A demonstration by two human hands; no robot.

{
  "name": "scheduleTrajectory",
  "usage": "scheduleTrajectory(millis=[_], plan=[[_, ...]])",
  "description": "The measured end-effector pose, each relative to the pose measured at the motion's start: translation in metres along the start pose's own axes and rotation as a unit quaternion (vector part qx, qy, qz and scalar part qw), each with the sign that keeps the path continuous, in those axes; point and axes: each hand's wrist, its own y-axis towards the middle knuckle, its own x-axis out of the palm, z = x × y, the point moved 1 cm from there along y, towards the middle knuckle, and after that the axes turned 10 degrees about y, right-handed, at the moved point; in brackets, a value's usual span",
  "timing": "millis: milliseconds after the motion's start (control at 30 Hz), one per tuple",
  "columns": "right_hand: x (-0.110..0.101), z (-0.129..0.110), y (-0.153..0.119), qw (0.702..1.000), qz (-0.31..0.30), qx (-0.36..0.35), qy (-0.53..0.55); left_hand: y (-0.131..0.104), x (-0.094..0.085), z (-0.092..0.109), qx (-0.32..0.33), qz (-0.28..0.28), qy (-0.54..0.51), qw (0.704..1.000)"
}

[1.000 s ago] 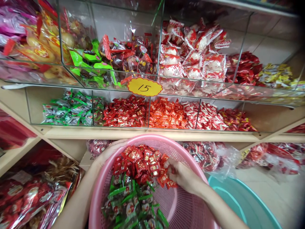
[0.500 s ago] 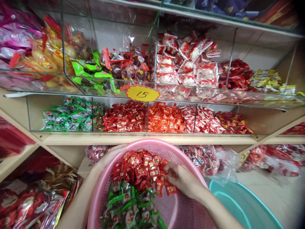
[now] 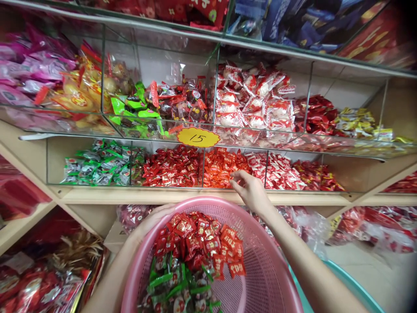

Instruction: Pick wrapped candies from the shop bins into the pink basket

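Note:
At its far left rim, a pink plastic basket [image 3: 270,243] is gripped by my left hand [image 3: 156,219]; the fingers are partly hidden behind the rim. Inside it lie red-wrapped candies [image 3: 195,234], a few orange-red candies [image 3: 233,250] and green-and-clear wrapped candies [image 3: 179,282]. My right hand [image 3: 250,191] is raised above the far rim, in front of the shelf compartment of orange-red candies [image 3: 221,167]. Its thumb and forefinger are apart and slightly curled, and nothing shows between them.
Glass-fronted compartments hold silver-green candies [image 3: 100,163], red candies [image 3: 172,167] and red-and-white candies [image 3: 283,171]. A yellow price tag [image 3: 198,137] reads 15. A wooden ledge [image 3: 130,196] runs under them. A teal tub [image 3: 355,282] stands at lower right, near bagged candies [image 3: 378,226].
My right hand has left the candies in the basket and moved up and forward to the shelf compartment. Orange-red candies lie where it was. My left hand stays on the rim.

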Motion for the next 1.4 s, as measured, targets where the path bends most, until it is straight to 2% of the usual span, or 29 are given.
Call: scheduleTrajectory(millis=[67,200,333,533,667,767,833,933,1000,1033,1133,1233,1400], plan=[[0.011,0.004,0.016,0.998,-0.001,-0.040,-0.040,0.004,-0.002,-0.009,0.003,0.011,-0.002,1.000],[0.035,0.006,0.035,0.986,-0.041,-0.104,-0.121,0.010,-0.003,-0.020,-0.004,-0.009,-0.018,1.000],[0.048,0.008,0.042,0.981,-0.033,-0.118,-0.148,0.012,-0.003,-0.020,-0.003,-0.015,-0.045,0.999],[0.041,0.010,0.044,0.995,0.057,-0.082,0.003,0.010,-0.002,-0.017,0.003,-0.029,-0.047,0.998],[0.023,-0.005,0.036,0.991,0.072,-0.060,0.100,0.005,-0.003,-0.011,-0.018,0.022,-0.008,1.000],[0.011,-0.020,0.019,0.984,-0.001,-0.009,0.176,0.001,-0.002,-0.005,-0.029,0.023,0.001,0.999],[0.008,-0.027,0.003,0.965,-0.115,0.033,0.235,0.000,0.000,-0.001,-0.026,0.007,-0.007,1.000],[0.013,-0.029,-0.024,0.901,-0.325,0.085,0.274,-0.002,0.003,0.004,-0.033,0.022,-0.006,0.999],[0.021,-0.023,-0.040,0.863,-0.422,0.105,0.256,-0.004,0.004,0.007,-0.035,0.029,-0.004,0.999],[0.025,-0.020,-0.045,0.852,-0.452,0.115,0.237,-0.005,0.005,0.008,-0.036,0.033,-0.005,0.999],[0.035,-0.009,-0.056,0.825,-0.509,0.167,0.181,-0.006,0.005,0.009,-0.047,0.047,-0.014,0.998],[0.037,-0.005,-0.059,0.805,-0.526,0.224,0.158,-0.005,0.004,0.008,-0.039,0.046,-0.014,0.998],[0.040,-0.001,-0.061,0.811,-0.520,0.227,0.142,-0.005,0.005,0.007,-0.030,0.030,-0.020,0.999]])
